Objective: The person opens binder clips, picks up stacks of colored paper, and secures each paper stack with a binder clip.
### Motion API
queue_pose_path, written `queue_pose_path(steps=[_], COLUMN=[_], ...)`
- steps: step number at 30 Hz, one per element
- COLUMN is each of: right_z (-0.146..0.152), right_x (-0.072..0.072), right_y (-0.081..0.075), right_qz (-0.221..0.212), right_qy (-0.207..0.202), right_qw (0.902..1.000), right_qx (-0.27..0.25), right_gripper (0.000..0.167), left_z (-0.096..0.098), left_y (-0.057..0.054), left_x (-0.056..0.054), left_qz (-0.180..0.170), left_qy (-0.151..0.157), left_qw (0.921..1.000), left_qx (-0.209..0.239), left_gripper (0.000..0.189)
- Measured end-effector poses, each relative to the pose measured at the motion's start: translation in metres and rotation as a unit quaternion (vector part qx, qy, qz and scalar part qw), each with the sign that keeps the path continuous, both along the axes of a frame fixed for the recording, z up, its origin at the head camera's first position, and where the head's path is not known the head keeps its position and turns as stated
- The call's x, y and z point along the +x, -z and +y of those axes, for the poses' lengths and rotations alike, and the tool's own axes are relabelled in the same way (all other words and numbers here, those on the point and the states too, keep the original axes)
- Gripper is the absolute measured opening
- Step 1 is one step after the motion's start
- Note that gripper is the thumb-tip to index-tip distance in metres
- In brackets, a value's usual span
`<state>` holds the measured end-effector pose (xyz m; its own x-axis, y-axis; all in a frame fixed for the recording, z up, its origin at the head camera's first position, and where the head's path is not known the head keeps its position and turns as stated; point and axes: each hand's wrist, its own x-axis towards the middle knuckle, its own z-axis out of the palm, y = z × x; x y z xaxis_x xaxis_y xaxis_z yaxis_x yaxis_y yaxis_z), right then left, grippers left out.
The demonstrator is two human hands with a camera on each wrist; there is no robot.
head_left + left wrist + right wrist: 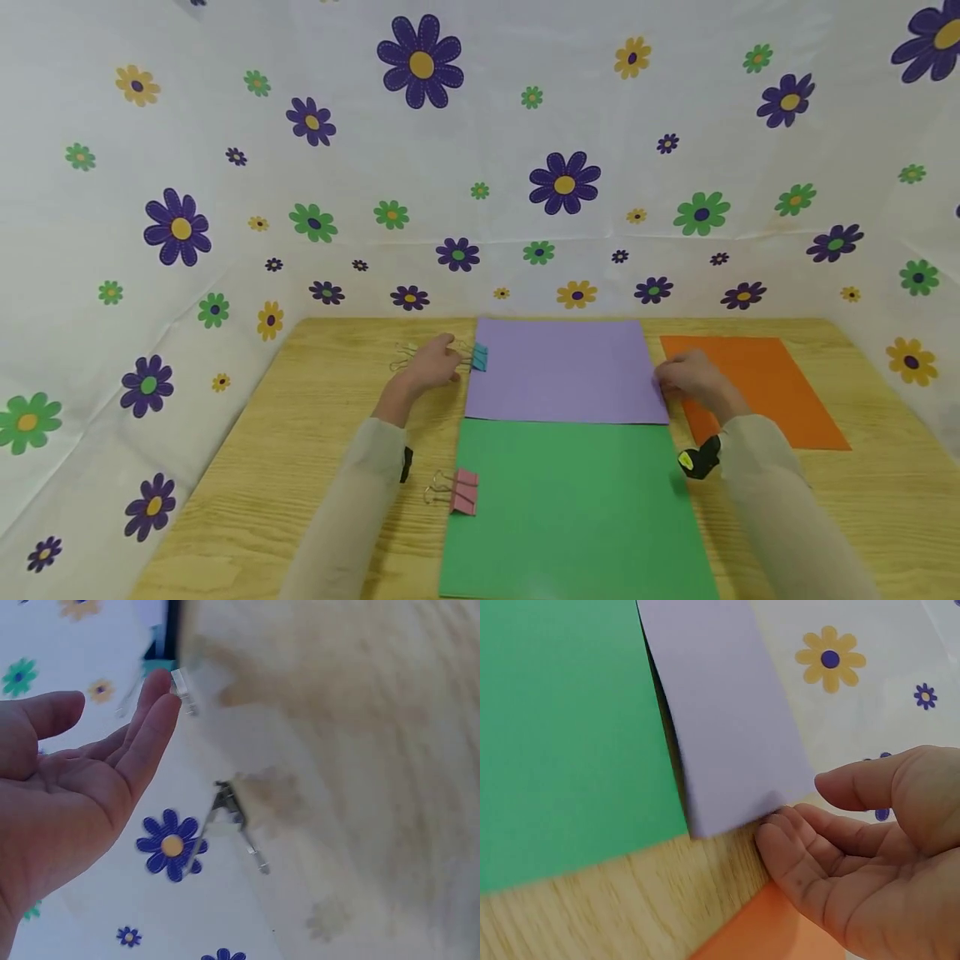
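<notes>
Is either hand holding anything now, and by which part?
The left hand holds nothing, its fingers near the teal binder clip. The right hand is at the right edge of the rectangular purple paper sheet; whether it pinches cannot be told.

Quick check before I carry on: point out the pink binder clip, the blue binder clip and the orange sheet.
Pink binder clip [465, 492]: head view, on its pink body.
Blue binder clip [480, 358]: head view, on its blue body.
Orange sheet [772, 393]: head view, near the middle of its visible surface.
</notes>
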<state>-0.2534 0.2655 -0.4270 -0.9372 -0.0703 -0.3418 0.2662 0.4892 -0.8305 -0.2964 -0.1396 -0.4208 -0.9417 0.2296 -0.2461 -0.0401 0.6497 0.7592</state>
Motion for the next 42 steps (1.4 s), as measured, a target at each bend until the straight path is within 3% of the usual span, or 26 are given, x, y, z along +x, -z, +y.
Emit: queue_pose_path(steps=[7,16,25,33,42], right_z=[0.014,0.016,0.004,-0.005,-0.005], right_x=[0.006,0.017,0.031,0.043,0.047], right_y=[0.000,0.002,-0.002,-0.007,-0.010], right_qz=[0.007,0.029,0.057,0.098,0.127], right_qy=[-0.029,-0.023,-0.008,-0.015,-0.032], right_qw=[0.9991,0.9983,0.9966,0.9940,0.9891], right_qx=[-0.029,-0.046,-0.058,-0.046,-0.066], right_gripper=[0.046,0.050,0.047,0.046,0.044], left_z=[-0.017,-0.025,-0.022,-0.013,-0.004], left_y=[-0.012,-0.014,-0.016,-0.016,-0.019], left_x=[0.011,0.029,0.046,0.060,0.067], left_qz=[0.017,0.028,0.049,0.074,0.099], left_qy=[0.002,-0.020,-0.034,-0.012,-0.005], left_qw=[0.9993,0.9988,0.9979,0.9970,0.9950], left_qx=[0.033,0.034,0.024,0.020,0.010], left_gripper=[0.058,0.055,0.054,0.054,0.052])
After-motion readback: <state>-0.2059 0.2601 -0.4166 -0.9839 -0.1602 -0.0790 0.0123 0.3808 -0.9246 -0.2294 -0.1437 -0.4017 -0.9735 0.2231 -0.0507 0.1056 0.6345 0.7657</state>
